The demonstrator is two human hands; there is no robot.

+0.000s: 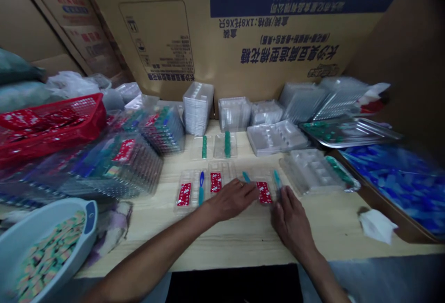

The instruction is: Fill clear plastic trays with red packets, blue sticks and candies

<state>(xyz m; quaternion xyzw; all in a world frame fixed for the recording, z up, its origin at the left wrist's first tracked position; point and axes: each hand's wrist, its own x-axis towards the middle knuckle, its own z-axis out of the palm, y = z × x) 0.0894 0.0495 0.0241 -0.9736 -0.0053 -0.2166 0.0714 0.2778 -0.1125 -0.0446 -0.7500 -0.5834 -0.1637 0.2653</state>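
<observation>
My left hand (236,198) reaches over a clear tray, its fingers closed around a small blue-green plastic stick (246,177) whose tip sticks out beyond them. Beside those fingertips lies a red packet with white marks (264,193) in that tray. At the tray's right edge, my right hand (292,217) has its fingers closed at the lower end of a light-blue plastic stick (277,179). Further left, another clear tray (187,175) holds a red packet (184,194) and a dark-blue stick (201,179). Between the two is a tray with a red packet (216,182).
Behind are two trays with green pieces (204,147) and stacks of clear trays (198,108). Filled trays (139,168), a red basket (100,113) and a pale-blue basin (91,215) stand left. At right are a metal tray (375,129) and a box of blue pieces (406,182).
</observation>
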